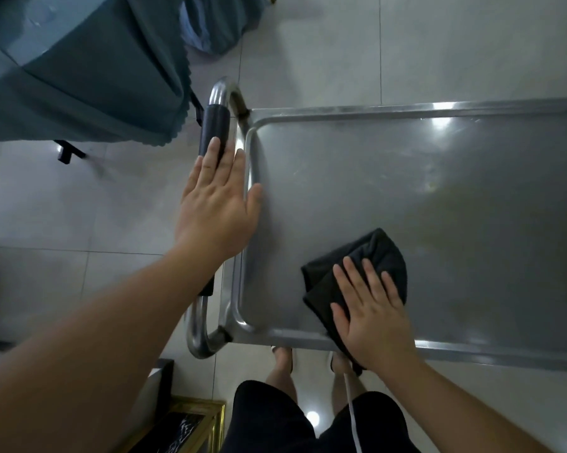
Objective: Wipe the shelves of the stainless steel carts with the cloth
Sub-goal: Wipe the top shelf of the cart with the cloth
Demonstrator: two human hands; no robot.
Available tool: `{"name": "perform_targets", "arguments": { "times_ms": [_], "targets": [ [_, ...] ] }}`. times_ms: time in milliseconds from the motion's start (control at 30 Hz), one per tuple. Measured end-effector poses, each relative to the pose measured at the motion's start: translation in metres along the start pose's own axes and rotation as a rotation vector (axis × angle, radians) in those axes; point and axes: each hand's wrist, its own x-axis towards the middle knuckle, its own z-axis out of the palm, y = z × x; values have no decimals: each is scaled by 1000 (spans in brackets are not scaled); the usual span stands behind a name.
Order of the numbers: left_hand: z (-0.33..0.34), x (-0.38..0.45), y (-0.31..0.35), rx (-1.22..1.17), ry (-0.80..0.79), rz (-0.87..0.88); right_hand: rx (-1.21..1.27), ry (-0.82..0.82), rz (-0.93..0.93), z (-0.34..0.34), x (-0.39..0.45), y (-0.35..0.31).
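cart shelf (406, 191) – glossy steel; cloth (367, 256) – matt fabric

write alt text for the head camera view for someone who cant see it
Seen from above, a person's right hand presses a dark cloth flat on the top shelf of a stainless steel cart, near its front left corner. The left hand, fingers straight, rests over the cart's handle.

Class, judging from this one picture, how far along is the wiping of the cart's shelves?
Done: nothing is clearly finished; the top shelf shows faint smears, so I cannot tell which parts have been wiped. In hand: the right hand presses the dark cloth flat on the shelf's near left corner, while the left hand lies open over the cart handle. Left: the shelf's far and right stretches; any lower shelves are hidden.
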Motion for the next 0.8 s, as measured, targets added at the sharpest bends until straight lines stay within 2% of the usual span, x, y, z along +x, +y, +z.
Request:
{"name": "perform_targets", "arguments": {
  "times_ms": [167,300,433,600,800],
  "targets": [
    [5,0,2,19,40,-25,-29,66,110,-28,121,29],
    [6,0,4,25,51,-41,-15,-33,176,-59,233,49],
    [6,2,6,43,52,-47,-31,-5,209,-73,290,60],
    [3,0,7,71,31,-52,-50,-39,197,-68,258,53],
    [2,-1,5,79,8,-50,-11,-15,135,-39,85,33]
  ]
}}
